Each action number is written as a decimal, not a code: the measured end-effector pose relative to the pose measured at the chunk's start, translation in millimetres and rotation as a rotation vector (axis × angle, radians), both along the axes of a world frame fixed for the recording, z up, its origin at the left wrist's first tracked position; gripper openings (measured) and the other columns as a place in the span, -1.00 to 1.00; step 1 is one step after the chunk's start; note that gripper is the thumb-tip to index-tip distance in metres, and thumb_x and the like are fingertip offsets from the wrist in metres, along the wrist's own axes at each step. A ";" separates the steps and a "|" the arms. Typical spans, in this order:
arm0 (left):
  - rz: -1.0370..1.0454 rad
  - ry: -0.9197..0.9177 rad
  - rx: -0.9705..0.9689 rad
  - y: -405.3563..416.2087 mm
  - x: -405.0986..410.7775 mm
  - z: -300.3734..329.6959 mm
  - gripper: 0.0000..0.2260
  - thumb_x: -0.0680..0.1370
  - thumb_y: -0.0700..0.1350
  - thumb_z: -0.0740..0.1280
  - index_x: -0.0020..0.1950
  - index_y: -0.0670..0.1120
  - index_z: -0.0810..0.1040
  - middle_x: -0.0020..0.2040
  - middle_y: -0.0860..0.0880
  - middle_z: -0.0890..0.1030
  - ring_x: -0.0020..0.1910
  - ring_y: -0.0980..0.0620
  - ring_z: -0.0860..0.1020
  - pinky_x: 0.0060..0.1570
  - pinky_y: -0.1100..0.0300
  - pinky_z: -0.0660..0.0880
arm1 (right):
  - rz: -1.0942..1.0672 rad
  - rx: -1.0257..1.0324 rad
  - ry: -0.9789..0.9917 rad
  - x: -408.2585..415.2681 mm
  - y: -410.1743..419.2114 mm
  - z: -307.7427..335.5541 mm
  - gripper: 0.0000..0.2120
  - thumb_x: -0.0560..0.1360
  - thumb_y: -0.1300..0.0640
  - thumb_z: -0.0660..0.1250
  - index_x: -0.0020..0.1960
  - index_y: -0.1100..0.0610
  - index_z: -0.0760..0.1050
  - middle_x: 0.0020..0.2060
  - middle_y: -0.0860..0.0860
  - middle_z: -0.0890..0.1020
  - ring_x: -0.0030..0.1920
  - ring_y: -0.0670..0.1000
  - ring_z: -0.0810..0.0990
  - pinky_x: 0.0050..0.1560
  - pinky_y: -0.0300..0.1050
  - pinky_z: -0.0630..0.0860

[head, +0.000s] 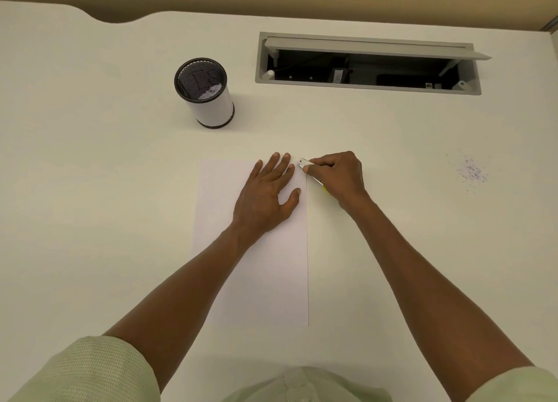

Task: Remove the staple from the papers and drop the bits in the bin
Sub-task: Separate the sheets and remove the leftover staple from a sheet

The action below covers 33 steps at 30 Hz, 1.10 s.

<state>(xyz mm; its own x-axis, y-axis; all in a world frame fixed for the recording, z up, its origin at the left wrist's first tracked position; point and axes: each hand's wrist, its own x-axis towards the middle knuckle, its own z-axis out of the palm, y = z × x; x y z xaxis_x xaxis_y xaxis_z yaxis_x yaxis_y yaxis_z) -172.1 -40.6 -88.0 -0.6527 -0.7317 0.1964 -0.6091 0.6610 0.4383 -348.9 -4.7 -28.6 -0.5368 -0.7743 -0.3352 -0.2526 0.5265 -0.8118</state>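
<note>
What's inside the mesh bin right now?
The bin stands upright on the desk, beyond the papers. Through its open top, a small pale clump lies at the bottom. Its white outer wall hides the rest; whether staples are in there cannot be told.

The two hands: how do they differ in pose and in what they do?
The left hand lies flat, fingers straight, pressing the papers; the right hand is curled, gripping a metal staple remover. The left rests on the sheet; the right sits at its far right corner. Both are bare.

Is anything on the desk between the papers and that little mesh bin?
Nothing: the head view shows bare desk between the papers and the bin.
</note>
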 end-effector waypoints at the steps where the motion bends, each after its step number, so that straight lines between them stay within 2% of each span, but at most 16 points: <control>1: 0.004 0.001 0.001 -0.5 0.2 0.1 -0.52 0.61 0.08 0.23 0.45 -0.14 0.47 0.54 -0.04 0.36 0.56 -0.01 0.25 0.53 -0.07 0.18 | -0.047 -0.004 -0.022 -3.0 -2.4 1.5 -0.79 0.34 -0.05 0.53 -0.18 0.10 0.72 -0.39 -0.07 0.64 -0.37 -0.10 0.55 -0.30 -0.25 0.43; 4: 0.004 -0.002 -0.001 0.2 0.5 0.5 -0.52 0.61 0.08 0.24 0.44 -0.15 0.48 0.54 -0.04 0.36 0.56 -0.02 0.25 0.53 -0.08 0.18 | -0.112 0.006 -0.091 -17.9 -6.2 7.3 -0.79 0.35 -0.02 0.53 -0.23 0.14 0.70 -0.37 0.04 0.63 -0.38 -0.04 0.49 -0.32 -0.18 0.43; 6: 0.001 -0.005 -0.001 0.8 -0.7 1.0 -0.53 0.61 0.08 0.24 0.44 -0.15 0.49 0.53 -0.05 0.37 0.56 -0.02 0.26 0.53 -0.08 0.19 | -0.044 0.010 -0.090 -21.9 -2.0 7.9 -0.87 0.37 0.00 0.52 -0.18 0.06 0.71 -0.35 -0.02 0.65 -0.38 -0.07 0.51 -0.32 -0.21 0.43; 8: 0.008 -0.011 -0.003 0.7 -0.9 1.3 -0.52 0.61 0.08 0.24 0.44 -0.15 0.48 0.53 -0.05 0.37 0.56 -0.02 0.26 0.52 -0.09 0.19 | 0.021 -0.014 -0.041 -19.1 4.7 4.6 -0.87 0.37 0.02 0.52 -0.10 0.02 0.70 -0.31 -0.11 0.66 -0.31 -0.10 0.57 -0.26 -0.20 0.48; 11: 0.003 -0.013 -0.006 0.9 -0.3 2.6 -0.52 0.61 0.07 0.24 0.45 -0.15 0.47 0.54 -0.06 0.36 0.56 -0.03 0.25 0.52 -0.10 0.19 | 0.091 -0.047 0.067 -12.2 15.1 -1.5 -0.81 0.38 0.08 0.53 -0.02 0.06 0.69 -0.15 -0.11 0.70 -0.15 -0.13 0.63 -0.11 -0.25 0.52; 14: 0.007 -0.004 0.001 1.7 -0.5 3.2 -0.52 0.60 0.07 0.26 0.46 -0.15 0.46 0.54 -0.06 0.36 0.56 -0.03 0.25 0.52 -0.09 0.19 | 0.166 -0.104 0.181 -6.3 21.0 -4.4 -0.82 0.38 0.15 0.51 -0.02 0.09 0.68 -0.14 -0.10 0.69 -0.13 -0.13 0.63 -0.09 -0.28 0.51; 21: 0.023 0.010 0.002 1.7 -0.6 1.5 -0.51 0.60 0.08 0.26 0.47 -0.13 0.46 0.53 -0.05 0.37 0.56 -0.01 0.26 0.52 -0.08 0.20 | 0.210 -0.211 0.329 5.7 22.9 -15.6 -0.78 0.36 0.26 0.48 0.01 0.18 0.65 -0.11 0.06 0.68 -0.09 0.07 0.63 -0.03 0.00 0.55; 26: 0.025 0.007 0.009 2.3 -1.7 1.8 -0.50 0.60 0.08 0.26 0.48 -0.12 0.45 0.54 -0.04 0.36 0.56 0.00 0.25 0.53 -0.07 0.19 | 0.232 -0.231 0.473 9.7 21.3 -19.7 -0.81 0.40 0.27 0.45 0.01 0.19 0.65 -0.11 0.07 0.67 -0.09 0.13 0.57 -0.05 -0.20 0.35; 28: 0.029 0.010 0.012 1.9 -1.8 2.3 -0.50 0.59 0.08 0.26 0.48 -0.11 0.45 0.53 -0.03 0.36 0.56 0.01 0.26 0.53 -0.06 0.19 | 0.236 -0.233 0.485 9.2 19.6 -18.5 -0.81 0.40 0.27 0.46 0.02 0.19 0.65 -0.10 0.06 0.68 -0.08 0.13 0.56 -0.05 -0.22 0.32; 33: 0.051 0.022 0.036 2.1 -2.1 4.4 -0.50 0.58 0.10 0.26 0.49 -0.06 0.44 0.54 0.00 0.36 0.56 0.04 0.25 0.54 -0.02 0.16 | 0.226 -0.222 0.425 6.0 17.4 -17.5 -0.80 0.39 0.26 0.48 0.01 0.19 0.66 -0.10 0.07 0.69 -0.06 0.14 0.60 0.02 -0.03 0.49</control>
<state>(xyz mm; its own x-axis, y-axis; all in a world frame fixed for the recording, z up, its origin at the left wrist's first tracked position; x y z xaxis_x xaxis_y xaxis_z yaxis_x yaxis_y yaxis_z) -174.3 -38.5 -83.6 -0.6104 -0.7705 0.1836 -0.6313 0.6133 0.4748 -342.9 12.6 -46.2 -0.4011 -0.9140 0.0611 -0.6712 0.2479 -0.6986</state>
